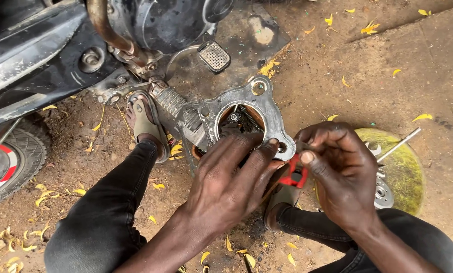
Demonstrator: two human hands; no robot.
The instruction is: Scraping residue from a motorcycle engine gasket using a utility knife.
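The left hand (231, 184) grips the near edge of a grey metal engine cover (246, 108), its fingers spread over the plate and the fingertips (273, 145) curled onto the rim beside a bolt hole at the cover's right corner. The right hand (337, 169) is pinched shut just right of that corner, thumb and forefinger closed on something small that cannot be made out; a red-handled tool (293, 176) sits partly hidden under this hand, between the two hands.

The cover lies above and just beyond the left hand, tilted, with a large round opening in its middle showing dark parts inside. To its left a ribbed rubber sleeve (173, 101) joins it to the motorcycle (59, 55), whose foot peg (214, 55) hangs further off. A tyre (19, 151) shows at the far left. Right of the right hand a round yellow-green tray (406, 172) holds a metal rod (399, 144) and a silver part (383, 194). Sandalled feet rest on the dirt ground (368, 76), strewn with yellow leaves.
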